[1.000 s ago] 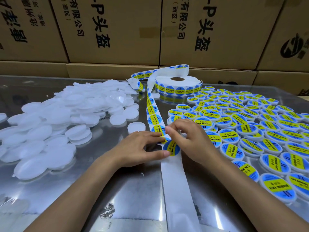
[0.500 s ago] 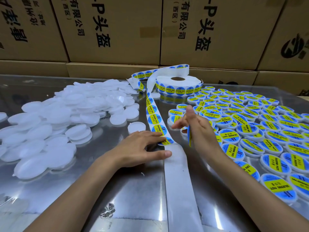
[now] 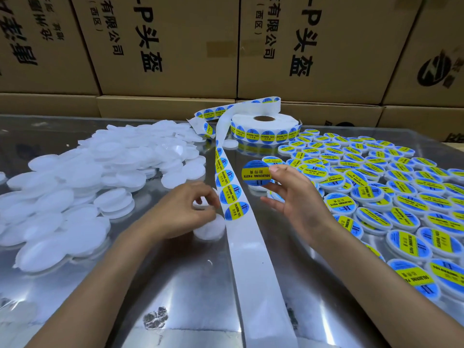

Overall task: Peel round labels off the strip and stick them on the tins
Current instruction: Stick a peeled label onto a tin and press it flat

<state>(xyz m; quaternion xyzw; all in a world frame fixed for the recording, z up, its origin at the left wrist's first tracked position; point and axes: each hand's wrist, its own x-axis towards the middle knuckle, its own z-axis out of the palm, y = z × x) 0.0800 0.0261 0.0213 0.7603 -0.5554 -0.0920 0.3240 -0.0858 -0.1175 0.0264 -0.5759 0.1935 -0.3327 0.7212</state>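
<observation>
White backing strip (image 3: pixel 253 272), bare of labels at this end, runs up the shiny metal table (image 3: pixel 175 285) between my forearms. Where the bare stretch ends, the first round blue-and-yellow label on the strip (image 3: pixel 234 210) sits just beside my left hand (image 3: pixel 180 214). That hand has its fingers curled, fingertips close against a plain white tin (image 3: pixel 210 228) lying on the table just left of the strip; another white tin (image 3: pixel 200 204) shows between its fingers, though I cannot tell how firmly it is held.

My right hand (image 3: pixel 291 197) is raised to the right of the strip, pinching a loose peeled label (image 3: pixel 256 172) by its right edge between thumb and forefinger; the other fingers are spread and relaxed. This label faces me, clear of the strip and not on any tin, its "SOLDERING PASTE" text upside down.

To my left lies a heap of unlabelled white tins (image 3: pixel 82 179), overlapping one another. To my right, labelled tins (image 3: pixel 391 187) are laid flat in close rows across the table.

Further up, the strip climbs, twists and loops back to the label roll (image 3: pixel 266 128), which lies flat near the far edge. Behind it stand stacked cardboard boxes (image 3: pixel 175 41) printed with black characters.
</observation>
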